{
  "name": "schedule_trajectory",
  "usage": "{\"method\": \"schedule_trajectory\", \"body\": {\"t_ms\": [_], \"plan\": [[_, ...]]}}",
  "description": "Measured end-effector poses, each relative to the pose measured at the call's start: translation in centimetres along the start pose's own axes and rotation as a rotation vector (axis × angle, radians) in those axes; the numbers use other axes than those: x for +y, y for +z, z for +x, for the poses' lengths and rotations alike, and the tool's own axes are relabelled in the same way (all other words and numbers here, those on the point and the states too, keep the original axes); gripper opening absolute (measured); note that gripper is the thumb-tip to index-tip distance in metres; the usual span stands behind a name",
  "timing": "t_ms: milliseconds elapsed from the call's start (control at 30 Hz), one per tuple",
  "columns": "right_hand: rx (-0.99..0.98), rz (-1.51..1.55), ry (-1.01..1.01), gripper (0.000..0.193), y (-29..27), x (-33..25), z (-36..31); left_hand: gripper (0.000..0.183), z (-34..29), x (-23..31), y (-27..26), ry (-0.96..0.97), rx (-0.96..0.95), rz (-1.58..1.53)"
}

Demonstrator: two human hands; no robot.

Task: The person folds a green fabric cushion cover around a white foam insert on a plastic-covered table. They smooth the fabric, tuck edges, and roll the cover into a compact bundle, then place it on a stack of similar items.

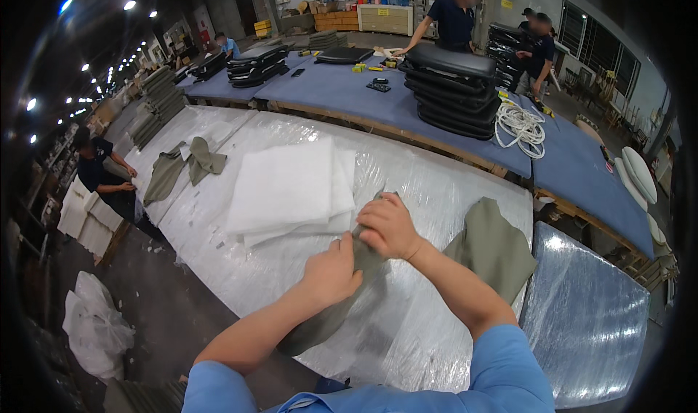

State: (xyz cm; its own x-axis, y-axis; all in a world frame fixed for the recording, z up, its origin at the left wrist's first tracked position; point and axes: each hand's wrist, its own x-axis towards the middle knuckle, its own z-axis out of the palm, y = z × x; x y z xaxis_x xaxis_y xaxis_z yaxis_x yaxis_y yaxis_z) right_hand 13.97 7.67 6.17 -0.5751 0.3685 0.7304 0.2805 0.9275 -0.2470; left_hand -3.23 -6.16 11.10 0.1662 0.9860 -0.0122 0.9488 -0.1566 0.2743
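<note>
A grey-green fabric piece (327, 318) lies at the near side of a table covered in clear plastic (429, 297), partly hidden under my forearms. My left hand (331, 269) is closed on it, thumb and fingers pinching its upper part. Just beyond and to the right, my right hand (389, 227) curls over the fabric's far end, fingers bent around it. Left of my hands, a stack of square white padding sheets (280, 184) sits flat. Another grey-green fabric piece (491, 246) rests to the right of my right forearm.
Crumpled fabric pieces (200, 162) lie at the far left. Beyond stands a blue-topped table (342, 82) with stacked black cushions (451, 89) and coiled white rope (520, 129). A person (102, 169) stands at left; others work behind. A plastic bag (94, 326) sits on the floor.
</note>
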Motion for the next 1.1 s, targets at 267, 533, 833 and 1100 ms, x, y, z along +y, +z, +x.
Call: {"method": "schedule_trajectory", "body": {"t_ms": [267,533,833,1100], "plan": [[0.123,-0.103,-0.185,0.043,1.9,1.0,-0.8,0.051,2.7,0.5,0.4,-0.043,-0.091,0.013],[-0.006,-0.044,-0.085,0.022,1.8,0.6,1.0,0.043,2.5,-0.9,0.8,-0.002,-0.022,-0.123],[0.008,-0.062,-0.002,0.026,1.5,-1.3,1.7,0.062,-1.1,-5.3,1.7,0.127,-0.146,-0.995],[0.141,-0.253,0.119,0.025,0.4,-4.4,-1.7,0.076,-15.4,-4.5,0.9,-0.236,0.140,-0.109]]}}
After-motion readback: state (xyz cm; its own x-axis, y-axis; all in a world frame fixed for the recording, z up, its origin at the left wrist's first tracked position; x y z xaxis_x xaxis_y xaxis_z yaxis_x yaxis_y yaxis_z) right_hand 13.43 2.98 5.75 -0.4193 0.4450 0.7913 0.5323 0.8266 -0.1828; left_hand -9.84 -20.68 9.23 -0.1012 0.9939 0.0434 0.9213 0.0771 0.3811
